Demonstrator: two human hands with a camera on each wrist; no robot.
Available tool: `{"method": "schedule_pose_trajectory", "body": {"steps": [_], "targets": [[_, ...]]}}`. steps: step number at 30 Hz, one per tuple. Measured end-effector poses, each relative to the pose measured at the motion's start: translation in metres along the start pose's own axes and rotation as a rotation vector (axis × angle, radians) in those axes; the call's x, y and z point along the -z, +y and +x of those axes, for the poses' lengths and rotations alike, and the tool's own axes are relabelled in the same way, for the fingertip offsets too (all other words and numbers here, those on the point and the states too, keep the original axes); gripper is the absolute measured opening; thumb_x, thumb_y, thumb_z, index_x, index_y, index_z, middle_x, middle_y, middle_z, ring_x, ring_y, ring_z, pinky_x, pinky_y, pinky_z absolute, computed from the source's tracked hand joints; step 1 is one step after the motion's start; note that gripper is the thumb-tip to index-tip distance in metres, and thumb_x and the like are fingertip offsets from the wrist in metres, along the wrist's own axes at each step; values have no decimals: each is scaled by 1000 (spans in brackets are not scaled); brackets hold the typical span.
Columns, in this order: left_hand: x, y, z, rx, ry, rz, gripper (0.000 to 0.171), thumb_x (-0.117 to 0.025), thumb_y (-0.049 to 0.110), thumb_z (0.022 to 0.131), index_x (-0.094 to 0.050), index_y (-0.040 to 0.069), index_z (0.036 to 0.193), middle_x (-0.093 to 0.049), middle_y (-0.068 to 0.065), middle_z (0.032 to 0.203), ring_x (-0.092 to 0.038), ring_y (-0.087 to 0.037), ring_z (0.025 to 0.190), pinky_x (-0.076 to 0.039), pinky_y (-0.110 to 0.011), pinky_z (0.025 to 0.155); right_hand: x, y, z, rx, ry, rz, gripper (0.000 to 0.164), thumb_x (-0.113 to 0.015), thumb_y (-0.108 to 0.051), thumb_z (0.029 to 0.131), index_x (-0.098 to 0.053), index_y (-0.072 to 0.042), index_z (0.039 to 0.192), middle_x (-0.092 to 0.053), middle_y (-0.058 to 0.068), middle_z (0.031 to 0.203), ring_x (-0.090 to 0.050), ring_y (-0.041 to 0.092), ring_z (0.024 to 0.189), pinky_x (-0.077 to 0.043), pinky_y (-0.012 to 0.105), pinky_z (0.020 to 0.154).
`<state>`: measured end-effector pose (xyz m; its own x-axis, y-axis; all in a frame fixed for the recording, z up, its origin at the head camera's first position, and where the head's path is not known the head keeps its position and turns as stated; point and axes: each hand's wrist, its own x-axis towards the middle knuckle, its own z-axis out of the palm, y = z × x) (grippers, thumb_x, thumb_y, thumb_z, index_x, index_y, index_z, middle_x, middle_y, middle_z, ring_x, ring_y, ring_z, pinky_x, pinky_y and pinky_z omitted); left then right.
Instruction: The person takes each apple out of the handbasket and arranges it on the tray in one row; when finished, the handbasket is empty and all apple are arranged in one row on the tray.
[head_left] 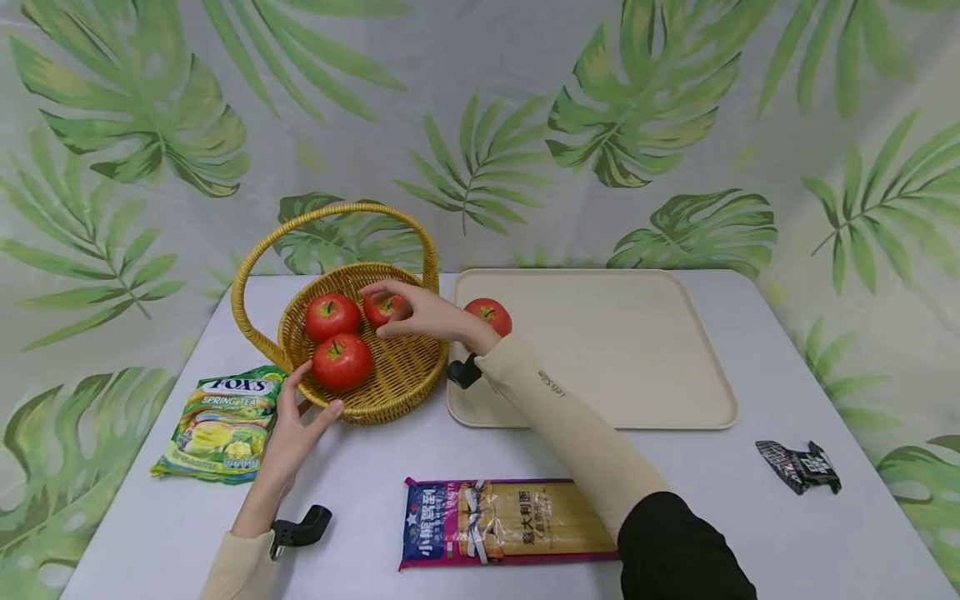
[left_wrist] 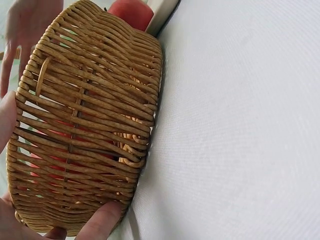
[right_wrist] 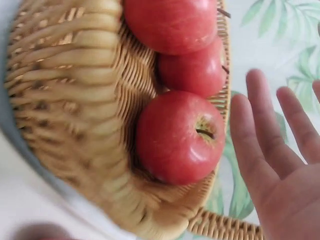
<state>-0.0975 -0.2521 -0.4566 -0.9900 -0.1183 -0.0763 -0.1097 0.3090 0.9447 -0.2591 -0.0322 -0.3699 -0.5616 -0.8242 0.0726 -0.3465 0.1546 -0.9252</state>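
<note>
Right hand (head_left: 423,312) above the basket (head_left: 408,367), fingers extended and apart, clear of the nearest apple (head_left: 378,310) in the right wrist view, with nothing clasped. Left hand (head_left: 296,429) at the basket's near left side, thumb and fingers spread wide against the wicker, apparently for steadying; cannot tell how firmly. Judging by the layout, probably partway through shifting apples between tray and basket: three inside the basket, one out on the tray; cannot tell from the right hand's pose alone whether for letting go or for picking up. Nearest apple inside the basket, toward the far right rim: glossy red with faint paler streaks, a yellowish hollow around a short dark stem, no damage visible on the side in view. Farther left in the same basket, the rear apple (head_left: 332,317) and the front apple (head_left: 342,362), close together and equally red. Just outside, the tray apple (head_left: 486,311) at the left end of the beige tray (head_left: 600,350), partly behind the right wrist. Beyond, a green candy bag (head_left: 225,425) to the left, a spaghetti packet (head_left: 510,521) in front, and a small black wrapper (head_left: 802,467) at far right.
</note>
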Motion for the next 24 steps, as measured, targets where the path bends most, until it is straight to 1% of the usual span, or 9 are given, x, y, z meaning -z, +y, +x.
{"method": "schedule_pose_trajectory", "body": {"steps": [4, 7, 9, 11, 12, 15, 18, 21, 24], "targets": [[0, 0, 0, 6, 0, 2, 79, -61, 24, 95, -7, 22, 153, 5, -14, 155, -15, -51, 134, -28, -67, 99, -4, 0, 16, -23, -54, -27, 59, -65, -10, 90, -39, -6, 143, -41, 18, 140, -51, 33, 116, -48, 31, 88], [0, 0, 0, 7, 0, 5, 79, -61, 25, 95, -7, 22, 153, 5, -14, 155, -15, -51, 135, -28, -67, 99, -8, 3, 26, -74, -86, -52, 62, -65, -13, 90, -37, -4, 144, -37, 20, 143, -45, 34, 123, -49, 33, 86], [0, 0, 0, 5, -2, 6, 79, -61, 25, 95, -7, 22, 153, 5, -14, 155, -15, -51, 135, -28, -67, 99, -11, 4, 31, -127, -108, -62, 63, -64, -15, 90, -35, -7, 146, -35, 20, 145, -51, 35, 114, -50, 38, 83], [-1, 0, 1, 5, -4, 4, 79, -61, 25, 95, -7, 23, 153, 5, -14, 155, -15, -51, 135, -28, -67, 99, -14, 6, 35, -180, -138, -34, 64, -64, -15, 91, -33, -9, 147, -34, 20, 145, -56, 37, 104, -50, 44, 83], [-1, 0, 1, 5, -4, 4, 79, -61, 25, 95, -7, 23, 153, 5, -13, 156, -15, -51, 135, -28, -67, 99, -16, 7, 37, -207, -152, -24, 65, -63, -15, 91, -32, -10, 148, -34, 20, 145, -57, 38, 98, -49, 47, 85], [-2, 0, 1, 4, -6, 4, 79, -61, 25, 95, -7, 23, 153, 5, -13, 156, -15, -51, 135, -28, -67, 99, -22, 9, 41, -283, -178, 26, 66, -63, -13, 91, -31, -12, 148, -32, 19, 144, -56, 41, 94, -46, 51, 90], [-2, 0, 2, 3, -7, 4, 79, -61, 25, 95, -7, 23, 153, 5, -12, 156, -15, -51, 135, -28, -67, 99, -29, 10, 43, -360, -178, 29, 69, -65, -15, 90, -30, -15, 149, -31, 16, 145, -55, 42, 93, -46, 49, 91], [-1, -1, 2, 1, -5, 2, 79, -61, 25, 95, -7, 23, 153, 5, -11, 156, -15, -50, 135, -28, -66, 99, -37, 10, 44, -406, -187, 9, 73, -66, -19, 89, -26, -18, 151, -30, 12, 146, -57, 43, 94, -48, 47, 89], [0, -2, 1, -2, -3, 3, 79, -61, 25, 95, -7, 24, 153, 5, -10, 157, -15, -49, 136, -29, -66, 100, -47, 11, 45, -453, -199, -5, 78, -68, -24, 88, -23, -21, 152, -33, 9, 142, -60, 40, 96, -50, 45, 87]]}}
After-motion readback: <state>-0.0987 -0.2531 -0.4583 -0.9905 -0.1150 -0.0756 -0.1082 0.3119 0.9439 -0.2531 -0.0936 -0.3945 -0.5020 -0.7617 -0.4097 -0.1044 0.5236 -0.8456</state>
